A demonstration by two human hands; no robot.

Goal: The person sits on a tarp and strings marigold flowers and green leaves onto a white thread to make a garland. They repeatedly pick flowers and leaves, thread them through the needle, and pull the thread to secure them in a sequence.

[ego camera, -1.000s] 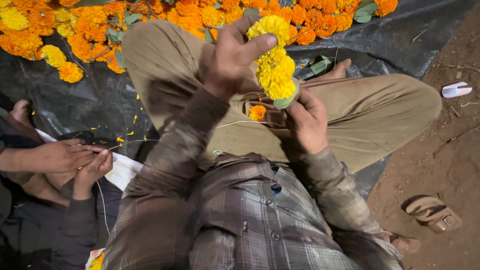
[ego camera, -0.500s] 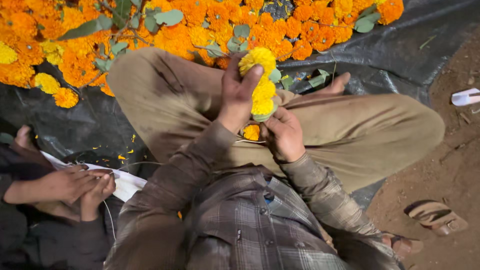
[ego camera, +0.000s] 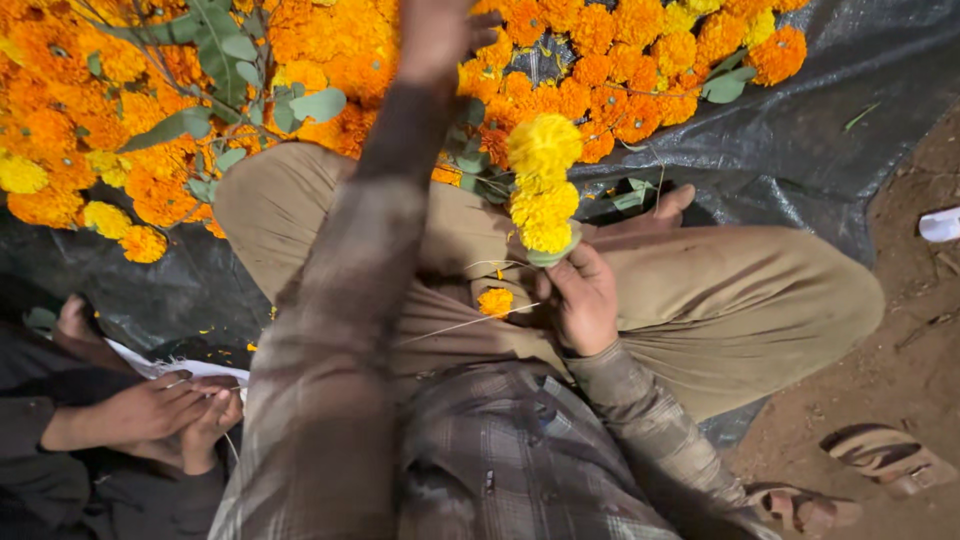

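Right hand pinched around the base of a stack of yellow marigolds, held upright over the lap. Left hand stretched forward, blurred, over the marigold heap at the far edge of the black tarp; can't tell its grip. One orange marigold on the lap, just beside the right hand. Another person's hands near the tarp's left edge. Sandal on dirt, right.
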